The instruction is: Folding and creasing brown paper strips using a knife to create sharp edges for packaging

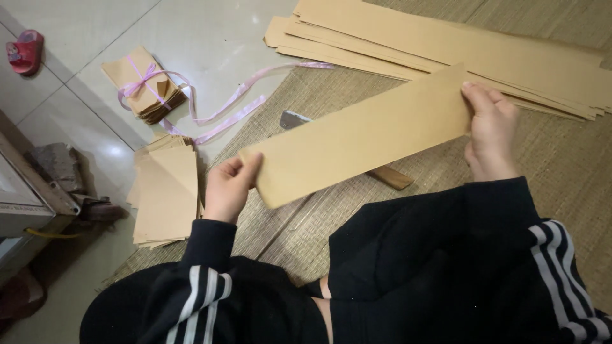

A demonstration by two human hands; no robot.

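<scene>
Head view: long tan kraft-paper strip held above the woven straw mat, long axis rising left to right. Left hand pinches its near-left end; right hand clasps the far-right end, both grips closed on paper.

The person wears a black long-sleeved top; each sleeve carries white stripes running lengthwise, and both cuffs are plain black ribbing.

My only view is the head camera, looking steeply down and close over the lap at the woven mat and tiled floor ahead.
</scene>
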